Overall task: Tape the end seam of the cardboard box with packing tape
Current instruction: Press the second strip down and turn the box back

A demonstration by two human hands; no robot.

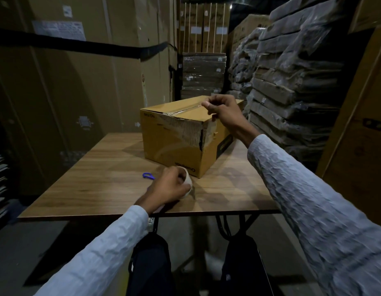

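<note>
A closed cardboard box [174,142] stands on the wooden table [104,184], with clear tape along its top seam and torn paper at its near corner. My left hand [170,186] grips a roll of packing tape [188,178] on the table just in front of the box. My right hand [221,112] hovers over the box's top right edge, its thumb and fingers pinched together; whether a strip of clear tape is between them is too faint to tell.
Blue-handled scissors [148,175] lie on the table left of my left hand. Tall cartons stand behind and to the left, wrapped stacks [292,82] to the right. The table's front edge is close to my legs.
</note>
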